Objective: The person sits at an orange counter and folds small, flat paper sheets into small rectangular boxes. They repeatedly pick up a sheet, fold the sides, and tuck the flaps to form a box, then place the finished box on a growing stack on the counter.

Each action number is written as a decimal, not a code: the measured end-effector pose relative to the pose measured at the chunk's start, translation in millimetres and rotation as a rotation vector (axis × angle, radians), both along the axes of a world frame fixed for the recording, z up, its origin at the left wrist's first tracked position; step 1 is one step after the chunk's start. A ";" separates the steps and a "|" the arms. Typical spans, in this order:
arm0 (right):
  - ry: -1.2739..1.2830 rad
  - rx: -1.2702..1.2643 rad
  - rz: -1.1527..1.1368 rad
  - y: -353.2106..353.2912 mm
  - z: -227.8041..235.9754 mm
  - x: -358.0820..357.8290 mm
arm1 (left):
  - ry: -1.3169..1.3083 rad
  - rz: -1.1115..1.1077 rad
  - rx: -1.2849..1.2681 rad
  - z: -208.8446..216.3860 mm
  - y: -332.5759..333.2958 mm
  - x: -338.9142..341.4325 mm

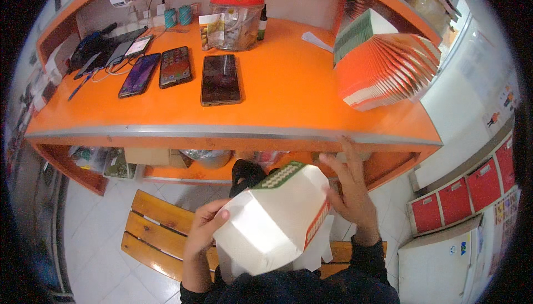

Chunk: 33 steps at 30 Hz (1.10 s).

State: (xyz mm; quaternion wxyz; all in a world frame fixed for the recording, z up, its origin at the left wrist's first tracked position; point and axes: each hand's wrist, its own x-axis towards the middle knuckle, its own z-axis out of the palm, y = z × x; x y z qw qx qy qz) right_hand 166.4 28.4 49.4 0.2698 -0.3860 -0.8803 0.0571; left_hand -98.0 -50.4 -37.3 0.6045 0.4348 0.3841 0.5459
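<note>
In front of my body, above my lap, is a white cardboard food box (pixel 277 215), folded into shape, with a green patterned panel at its far end and a red printed panel on its right side. My left hand (pixel 204 227) grips its left edge, thumb on top. On the right, my right hand (pixel 355 196) has its fingers stretched out and apart, with the thumb side close against the box; whether it touches is hard to tell. A fanned stack of flat red, green and white cartons (pixel 377 71) rests on the right side of the orange desk (pixel 277 93).
Three phones stand out on the desk: a purple-lit phone (pixel 139 75), a middle phone (pixel 175 67) and a dark phone (pixel 221 80). Behind them is a clear jar with a red lid (pixel 239 21). Below, a slatted wooden bench (pixel 152 232) and a shelf hold the near side.
</note>
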 end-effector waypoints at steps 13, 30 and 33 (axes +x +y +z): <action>-0.763 0.017 0.503 -34.3 39.3 -43.6 | 0.285 -0.165 0.056 28.0 12.7 4.1; -0.440 0.590 -0.169 28.9 169.3 -37.8 | -0.059 0.138 0.121 22.4 20.8 -15.0; -0.367 0.663 -0.458 63.3 258.8 9.2 | -0.104 0.083 0.093 9.0 27.1 -9.8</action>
